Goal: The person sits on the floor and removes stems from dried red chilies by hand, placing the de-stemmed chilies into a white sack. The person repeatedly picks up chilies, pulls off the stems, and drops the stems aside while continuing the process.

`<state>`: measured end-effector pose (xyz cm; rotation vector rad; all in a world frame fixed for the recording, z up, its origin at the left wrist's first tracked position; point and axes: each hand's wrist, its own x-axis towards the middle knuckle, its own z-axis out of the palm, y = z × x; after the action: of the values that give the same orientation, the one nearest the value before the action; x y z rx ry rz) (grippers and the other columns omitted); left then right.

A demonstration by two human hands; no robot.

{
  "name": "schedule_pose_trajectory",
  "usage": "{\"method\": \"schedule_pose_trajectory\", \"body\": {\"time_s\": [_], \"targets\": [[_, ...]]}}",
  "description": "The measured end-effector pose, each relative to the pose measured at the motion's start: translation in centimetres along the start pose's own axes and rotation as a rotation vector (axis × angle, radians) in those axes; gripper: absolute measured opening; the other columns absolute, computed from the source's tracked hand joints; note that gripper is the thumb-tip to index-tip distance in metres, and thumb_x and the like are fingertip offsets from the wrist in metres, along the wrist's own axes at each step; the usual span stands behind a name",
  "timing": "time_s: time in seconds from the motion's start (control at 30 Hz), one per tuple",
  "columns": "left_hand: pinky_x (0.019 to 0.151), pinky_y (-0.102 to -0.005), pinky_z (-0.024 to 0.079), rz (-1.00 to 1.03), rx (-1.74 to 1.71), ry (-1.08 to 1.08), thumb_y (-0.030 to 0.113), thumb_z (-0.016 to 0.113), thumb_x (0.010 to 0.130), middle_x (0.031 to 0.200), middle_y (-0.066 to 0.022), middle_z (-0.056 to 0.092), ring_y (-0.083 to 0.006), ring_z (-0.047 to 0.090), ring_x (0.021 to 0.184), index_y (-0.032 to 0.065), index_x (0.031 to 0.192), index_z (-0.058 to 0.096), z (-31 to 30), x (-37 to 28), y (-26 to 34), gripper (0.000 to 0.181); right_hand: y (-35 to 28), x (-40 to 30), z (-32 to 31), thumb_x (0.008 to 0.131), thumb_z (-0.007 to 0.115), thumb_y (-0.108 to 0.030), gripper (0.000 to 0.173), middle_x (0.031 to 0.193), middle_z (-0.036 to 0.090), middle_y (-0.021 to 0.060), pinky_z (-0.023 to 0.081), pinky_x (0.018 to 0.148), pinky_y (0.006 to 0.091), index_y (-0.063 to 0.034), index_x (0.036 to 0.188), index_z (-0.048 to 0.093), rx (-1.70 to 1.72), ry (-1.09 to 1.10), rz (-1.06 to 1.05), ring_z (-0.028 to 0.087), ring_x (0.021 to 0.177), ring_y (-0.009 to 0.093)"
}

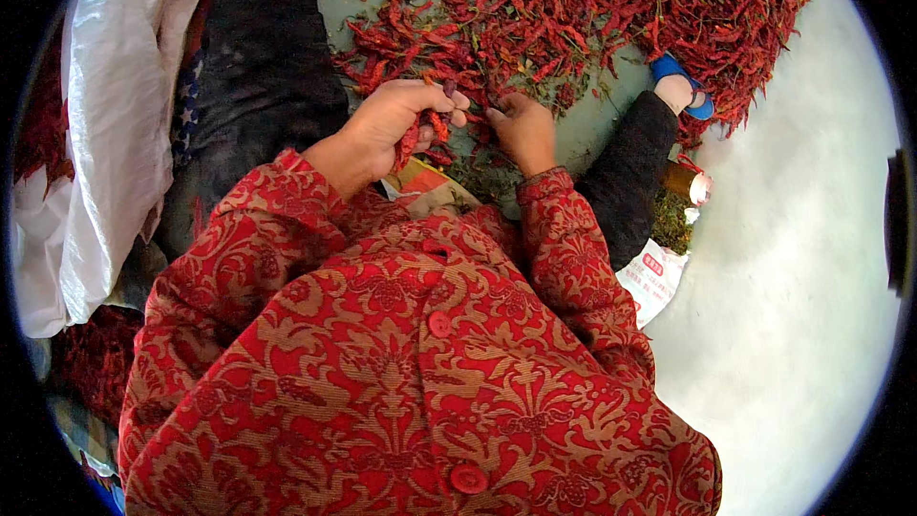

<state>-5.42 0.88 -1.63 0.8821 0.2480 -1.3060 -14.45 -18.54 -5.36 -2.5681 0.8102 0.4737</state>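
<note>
Several dried red chili peppers (409, 140) sit in my left hand (390, 118), whose fingers are curled around them, thumb uppermost. One darker chili (450, 88) pokes up between its thumb and fingertips. Just to the right, my right hand (529, 132) is bent with thumb and forefinger close together at the edge of the loose chilies; whether something is pinched there is hard to see. A large heap of dried red chilies (688, 0) with stems and leaf bits spreads over the floor beyond both hands.
My legs in black trousers (261, 50) lie either side of the chilies, a blue slipper (670, 68) against the heap. White woven sacking (118, 107) stands at left, with more dark chilies (97, 365) below it. A printed white bag (653, 279) rests by my right leg on the pale floor (788, 287).
</note>
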Motion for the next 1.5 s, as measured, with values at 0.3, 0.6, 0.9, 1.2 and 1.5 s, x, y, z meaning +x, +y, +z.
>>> {"method": "schedule_pose_trajectory", "body": {"time_s": [0.3, 0.6, 0.9, 1.2, 1.5], "targets": [[0.047, -0.0191, 0.034, 0.087, 0.368, 0.062, 0.025, 0.059, 0.084, 0.075, 0.001, 0.056, -0.0035, 0.043, 0.056, 0.0026, 0.094, 0.06, 1.6, -0.2, -0.1, 0.025, -2.4, -4.9, -3.8, 0.077, 0.063, -0.017, 0.021, 0.087, 0.061, 0.0155, 0.047, 0.072, 0.0372, -0.0038, 0.094, 0.062, 0.283, 0.226, -0.334, 0.059, 0.082, 0.032], [0.048, -0.0236, 0.032, 0.179, 0.506, 0.184, 0.032, 0.066, 0.078, 0.068, -0.0004, 0.054, -0.0061, 0.04, 0.051, 0.0052, 0.085, 0.059, 0.9, -0.3, -0.5, 0.029, -4.0, -7.2, -1.3, 0.086, 0.053, -0.022, 0.021, 0.068, 0.057, 0.013, 0.039, 0.05, 0.0375, -0.0022, 0.089, 0.059, 0.568, -0.041, -0.351, 0.051, 0.052, 0.025], [0.048, -0.0239, 0.032, 0.164, 0.414, 0.203, 0.033, 0.067, 0.077, 0.062, 0.0009, 0.051, -0.0055, 0.042, 0.053, 0.006, 0.082, 0.058, 1.0, -0.6, 0.2, 0.029, -3.2, -8.2, -1.2, 0.087, 0.053, -0.019, 0.022, 0.06, 0.053, 0.0019, 0.039, 0.05, 0.03, -0.0004, 0.079, 0.061, 0.871, -0.373, 0.028, 0.048, 0.054, 0.01], [0.055, -0.023, 0.038, 0.233, 0.477, 0.139, 0.026, 0.069, 0.077, 0.064, 0.0006, 0.054, -0.0053, 0.047, 0.058, 0.0045, 0.085, 0.06, 0.3, 0.7, -1.6, 0.025, -3.0, -8.1, 2.9, 0.076, 0.058, -0.027, 0.02, 0.065, 0.058, 0.0134, 0.044, 0.051, 0.0427, -0.0077, 0.074, 0.063, 0.125, -0.239, -0.736, 0.056, 0.059, 0.032], [0.044, -0.02, 0.033, 0.227, 0.115, 0.212, 0.025, 0.067, 0.079, 0.062, 0.0034, 0.052, -0.005, 0.048, 0.052, 0.0094, 0.079, 0.054, 0.0, 0.3, 0.8, 0.021, 0.1, -7.7, 1.0, 0.072, 0.066, -0.037, 0.03, 0.068, 0.061, 0.0118, 0.045, 0.051, 0.0401, -0.0071, 0.073, 0.069, -0.05, -0.232, -0.438, 0.056, 0.055, 0.029]]}}
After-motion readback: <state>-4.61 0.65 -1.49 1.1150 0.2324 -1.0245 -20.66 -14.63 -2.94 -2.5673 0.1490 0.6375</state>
